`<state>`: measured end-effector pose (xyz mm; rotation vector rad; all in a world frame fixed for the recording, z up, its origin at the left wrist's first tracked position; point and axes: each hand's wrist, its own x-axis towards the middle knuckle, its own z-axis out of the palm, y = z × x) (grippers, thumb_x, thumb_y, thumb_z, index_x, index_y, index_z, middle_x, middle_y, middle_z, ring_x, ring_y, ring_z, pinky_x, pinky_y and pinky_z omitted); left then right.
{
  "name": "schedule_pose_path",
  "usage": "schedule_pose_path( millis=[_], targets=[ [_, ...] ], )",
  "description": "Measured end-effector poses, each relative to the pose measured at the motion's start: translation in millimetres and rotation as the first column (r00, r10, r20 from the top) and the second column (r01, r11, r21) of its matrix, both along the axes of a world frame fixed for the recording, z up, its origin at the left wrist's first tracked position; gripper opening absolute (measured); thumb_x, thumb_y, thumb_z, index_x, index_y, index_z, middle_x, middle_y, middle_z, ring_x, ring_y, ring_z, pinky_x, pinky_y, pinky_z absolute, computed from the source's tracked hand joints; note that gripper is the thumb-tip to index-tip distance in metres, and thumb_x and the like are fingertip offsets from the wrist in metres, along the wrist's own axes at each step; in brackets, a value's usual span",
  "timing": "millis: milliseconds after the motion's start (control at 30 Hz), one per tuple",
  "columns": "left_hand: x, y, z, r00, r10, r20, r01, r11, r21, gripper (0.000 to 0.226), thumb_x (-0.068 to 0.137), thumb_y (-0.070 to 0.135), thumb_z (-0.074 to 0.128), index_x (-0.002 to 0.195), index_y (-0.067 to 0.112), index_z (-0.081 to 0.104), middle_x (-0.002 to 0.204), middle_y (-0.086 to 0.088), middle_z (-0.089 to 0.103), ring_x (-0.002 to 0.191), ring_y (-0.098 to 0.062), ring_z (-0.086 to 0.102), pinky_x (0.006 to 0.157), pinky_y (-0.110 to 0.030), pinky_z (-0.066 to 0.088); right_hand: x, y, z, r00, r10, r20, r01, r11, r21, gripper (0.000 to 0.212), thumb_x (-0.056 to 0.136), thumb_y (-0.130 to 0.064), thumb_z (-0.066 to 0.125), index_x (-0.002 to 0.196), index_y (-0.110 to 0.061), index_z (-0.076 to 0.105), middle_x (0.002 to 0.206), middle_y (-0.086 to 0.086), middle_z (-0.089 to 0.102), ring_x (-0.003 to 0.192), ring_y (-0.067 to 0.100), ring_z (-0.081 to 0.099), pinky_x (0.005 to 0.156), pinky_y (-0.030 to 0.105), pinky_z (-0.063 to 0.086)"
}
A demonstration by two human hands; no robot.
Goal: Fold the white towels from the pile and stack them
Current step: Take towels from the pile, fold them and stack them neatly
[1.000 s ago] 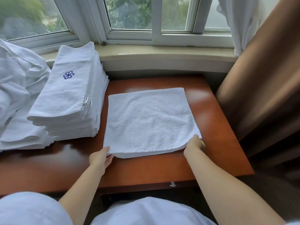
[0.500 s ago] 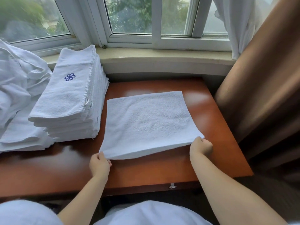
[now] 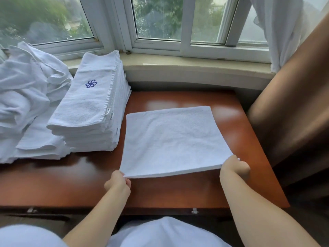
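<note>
The folded white towel (image 3: 175,139) lies roughly square on the red-brown tabletop (image 3: 71,175), its near edge lifted and running left to right. The left hand (image 3: 118,182) pinches the near-left corner, the right hand (image 3: 235,167) the near-right. The stack of folded towels (image 3: 92,107) (blue emblem on top) stands just left, long axis pointing toward the window; the unfolded pile (image 3: 23,90) lies farther left.

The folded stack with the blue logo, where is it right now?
In the head view the folded stack sits left of centre on the wooden table, between the unfolded pile and the held towel.
</note>
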<state>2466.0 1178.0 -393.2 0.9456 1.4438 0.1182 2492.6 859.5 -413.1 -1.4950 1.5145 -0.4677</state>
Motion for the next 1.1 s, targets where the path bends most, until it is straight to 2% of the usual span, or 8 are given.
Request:
schedule_pose_path(
  millis=[100,233,367,500,600,833,967,1100],
  targets=[
    [3,-8,-1,0.997,0.069,-0.028,-0.069,0.998,0.006,0.032,0.08,0.0,0.05,0.112,0.005,0.052,0.103,-0.012,0.053,0.053,-0.018,0.043,0.043,-0.023,0.037,9,-2,7,0.998,-0.039,0.044,0.039,0.999,-0.013,0.021,0.083,-0.011,0.051,0.103,-0.007,0.053,0.1,0.013,0.064,0.085,0.037,0.062,0.067,0.039,0.045],
    [39,-14,19,0.98,0.088,0.177,-0.08,0.995,-0.054,0.031,0.089,0.001,0.05,0.119,0.004,0.053,0.086,-0.015,0.056,0.052,-0.016,0.051,0.041,-0.022,0.048,46,-1,27,0.989,0.08,0.125,-0.074,0.996,-0.051,0.022,0.08,-0.017,0.051,0.102,-0.02,0.048,0.093,0.001,0.054,0.077,0.026,0.052,0.064,0.035,0.039],
    [91,-24,40,0.912,-0.01,0.41,0.042,0.997,-0.07,0.045,0.094,-0.004,0.041,0.135,0.014,0.047,0.105,-0.02,0.054,0.059,-0.021,0.058,0.057,-0.033,0.056,94,7,43,0.952,0.215,0.216,-0.204,0.976,-0.076,0.028,0.085,-0.018,0.051,0.113,-0.023,0.053,0.097,-0.001,0.054,0.081,0.023,0.054,0.066,0.029,0.038],
    [142,-30,46,0.889,0.024,0.457,-0.001,0.999,-0.051,0.036,0.093,-0.007,0.038,0.124,-0.003,0.055,0.099,-0.018,0.058,0.064,-0.021,0.06,0.075,-0.037,0.058,142,14,49,0.937,0.201,0.285,-0.195,0.98,-0.049,0.018,0.088,-0.012,0.043,0.098,-0.021,0.054,0.096,0.003,0.059,0.081,0.025,0.058,0.066,0.032,0.048],
    [177,-25,38,0.893,0.054,0.446,-0.038,0.998,-0.045,0.035,0.091,-0.007,0.042,0.122,-0.004,0.057,0.084,-0.007,0.056,0.064,-0.015,0.054,0.081,-0.031,0.055,176,16,45,0.934,0.135,0.331,-0.151,0.988,0.023,0.018,0.088,-0.008,0.039,0.093,-0.019,0.053,0.097,0.007,0.062,0.082,0.03,0.066,0.071,0.039,0.058],
    [229,-23,7,0.941,-0.162,0.298,0.104,0.974,0.201,0.056,0.085,-0.002,0.039,0.141,0.002,0.045,0.082,0.002,0.056,0.06,-0.007,0.047,0.056,-0.016,0.044,239,26,24,0.938,0.212,0.275,-0.226,0.974,0.019,0.023,0.087,-0.009,0.041,0.101,-0.016,0.058,0.099,0.01,0.065,0.086,0.031,0.067,0.079,0.042,0.056],
    [239,-27,-13,0.919,-0.31,0.245,0.232,0.925,0.301,0.06,0.089,0.001,0.043,0.147,0.013,0.036,0.133,-0.01,0.055,0.118,-0.024,0.057,0.102,-0.035,0.047,251,28,2,0.918,0.296,0.263,-0.318,0.947,0.044,0.027,0.093,-0.011,0.035,0.105,-0.016,0.058,0.104,0.01,0.064,0.099,0.031,0.064,0.087,0.04,0.053],
    [243,-25,-30,0.862,-0.492,0.117,0.38,0.783,0.493,0.066,0.089,-0.002,0.044,0.151,0.016,0.028,0.148,-0.005,0.039,0.125,-0.019,0.05,0.107,-0.032,0.039,253,22,-10,0.882,0.414,0.225,-0.438,0.896,0.07,0.039,0.092,-0.005,0.035,0.124,-0.019,0.051,0.113,0.0,0.058,0.1,0.021,0.058,0.077,0.028,0.042]
  ],
)
